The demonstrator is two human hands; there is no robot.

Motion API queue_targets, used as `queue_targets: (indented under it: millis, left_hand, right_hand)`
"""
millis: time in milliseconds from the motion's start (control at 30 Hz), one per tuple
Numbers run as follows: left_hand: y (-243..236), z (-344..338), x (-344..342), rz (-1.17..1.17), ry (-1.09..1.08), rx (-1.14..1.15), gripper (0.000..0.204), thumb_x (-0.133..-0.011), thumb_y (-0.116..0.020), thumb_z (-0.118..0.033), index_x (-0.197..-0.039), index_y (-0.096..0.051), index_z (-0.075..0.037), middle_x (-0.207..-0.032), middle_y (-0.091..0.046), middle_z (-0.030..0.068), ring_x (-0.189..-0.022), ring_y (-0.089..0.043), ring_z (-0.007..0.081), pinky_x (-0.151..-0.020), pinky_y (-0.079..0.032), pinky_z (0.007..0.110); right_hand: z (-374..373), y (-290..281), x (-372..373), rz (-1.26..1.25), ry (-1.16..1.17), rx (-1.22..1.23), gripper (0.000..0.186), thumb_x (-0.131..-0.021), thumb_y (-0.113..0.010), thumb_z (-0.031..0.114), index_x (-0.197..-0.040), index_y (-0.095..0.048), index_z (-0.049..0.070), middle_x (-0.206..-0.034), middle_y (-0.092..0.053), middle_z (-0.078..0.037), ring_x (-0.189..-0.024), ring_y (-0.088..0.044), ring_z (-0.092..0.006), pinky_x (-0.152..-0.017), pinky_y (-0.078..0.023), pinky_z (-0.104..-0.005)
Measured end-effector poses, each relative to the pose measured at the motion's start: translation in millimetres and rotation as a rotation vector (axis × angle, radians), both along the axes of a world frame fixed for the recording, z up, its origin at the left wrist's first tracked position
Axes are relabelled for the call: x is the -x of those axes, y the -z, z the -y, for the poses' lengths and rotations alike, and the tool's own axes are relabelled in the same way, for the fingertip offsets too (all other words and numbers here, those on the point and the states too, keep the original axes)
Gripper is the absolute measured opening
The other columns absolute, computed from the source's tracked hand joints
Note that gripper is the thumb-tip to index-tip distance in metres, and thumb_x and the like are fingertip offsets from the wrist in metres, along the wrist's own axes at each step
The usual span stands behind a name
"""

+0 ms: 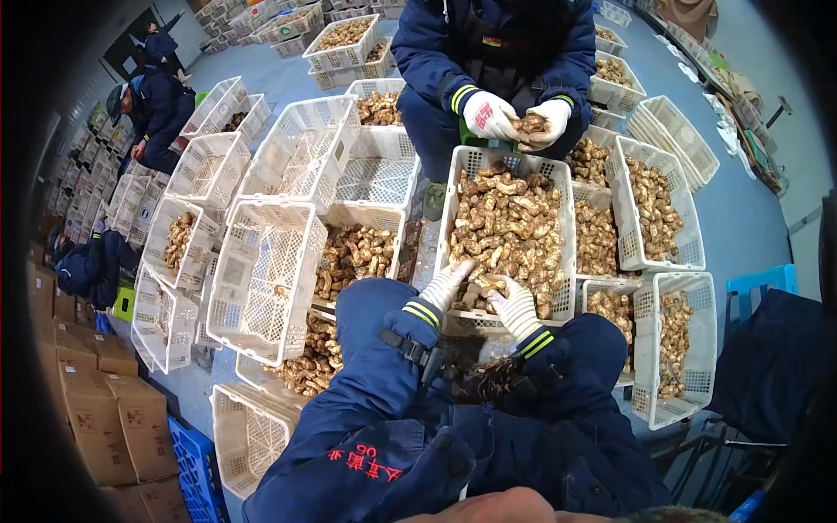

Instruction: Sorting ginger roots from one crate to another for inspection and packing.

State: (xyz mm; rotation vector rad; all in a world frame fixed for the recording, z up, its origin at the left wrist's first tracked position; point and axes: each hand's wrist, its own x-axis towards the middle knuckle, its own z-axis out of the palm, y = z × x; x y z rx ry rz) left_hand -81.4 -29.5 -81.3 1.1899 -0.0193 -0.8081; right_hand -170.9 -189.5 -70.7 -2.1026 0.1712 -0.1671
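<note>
A white crate (567,227) heaped with brown, knobbly mushrooms (510,213) stands in front of me. My left hand (452,277), in a striped glove with bare fingertips, is at its near edge, fingers curled on a mushroom. Just right of it, my right hand (507,298) is gloved the same way, its fingers bent round a mushroom at the near side of the heap. Exactly where one mushroom ends and another begins under my fingers is hard to make out.
Opposite, a co-worker's white-gloved hands (497,118) hold a mushroom above the crate. More crates (261,279), some bare inside, some filled, flank me on both sides. Other workers (161,131) bend among crates at left. Cardboard boxes (131,418), a blue pallet (196,466) and a blue stool (758,281) are nearby.
</note>
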Motion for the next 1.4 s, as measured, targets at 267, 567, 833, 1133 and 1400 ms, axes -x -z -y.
queue_targets:
  millis: [267,567,833,1133,1400]
  left_hand:
    - [-3,-2,2,0.147,0.098,-0.048,0.059,-0.087,-0.060,-0.038,-0.131,-0.045,-0.001,-0.129,-0.051,0.0099,-0.120,-0.044,0.0199,-0.102,-0.032,0.032]
    - [7,-1,0,0.047,0.041,-0.067,0.044,-0.088,-0.061,-0.026,-0.124,-0.053,-0.001,-0.118,-0.059,0.0046,-0.110,-0.050,0.0126,-0.096,-0.037,0.026]
    - [1,-3,1,0.003,0.065,-0.093,0.051,-0.089,-0.059,-0.029,-0.128,-0.049,0.001,-0.125,-0.054,0.0093,-0.118,-0.046,0.0182,-0.101,-0.033,0.030]
    - [8,0,-2,-0.146,-0.088,-0.106,0.057,-0.087,-0.061,-0.031,-0.133,-0.038,-0.007,-0.112,-0.056,0.0082,-0.101,-0.055,0.0203,-0.083,-0.049,0.033]
    - [0,1,1,-0.242,-0.106,-0.031,0.048,-0.089,-0.059,-0.024,-0.130,-0.042,-0.008,-0.111,-0.056,0.0068,-0.092,-0.058,0.0190,-0.078,-0.051,0.032]
  right_hand:
    - [0,6,2,-0.152,-0.019,-0.257,0.028,-0.085,-0.064,0.012,-0.110,-0.059,0.002,-0.077,-0.064,-0.003,-0.067,-0.054,-0.0070,-0.061,-0.046,-0.0240]
    - [4,32,-1,-0.175,-0.042,-0.466,0.032,-0.088,-0.062,0.019,-0.111,-0.057,-0.003,-0.089,-0.065,-0.004,-0.078,-0.060,-0.0094,-0.071,-0.049,-0.0240]
    - [0,5,2,-0.126,-0.059,-0.057,0.031,-0.085,-0.060,0.032,-0.105,-0.063,0.008,-0.077,-0.065,-0.016,-0.069,-0.063,-0.0297,-0.065,-0.049,-0.0365]
    - [16,50,-7,-0.153,0.026,-0.236,0.029,-0.090,-0.057,0.013,-0.113,-0.055,-0.003,-0.084,-0.064,-0.004,-0.073,-0.057,-0.0084,-0.065,-0.048,-0.0216]
    - [15,63,-8,-0.117,0.001,-0.226,0.033,-0.092,-0.055,0.018,-0.120,-0.051,0.001,-0.083,-0.063,-0.004,-0.069,-0.060,-0.0110,-0.065,-0.049,-0.0240]
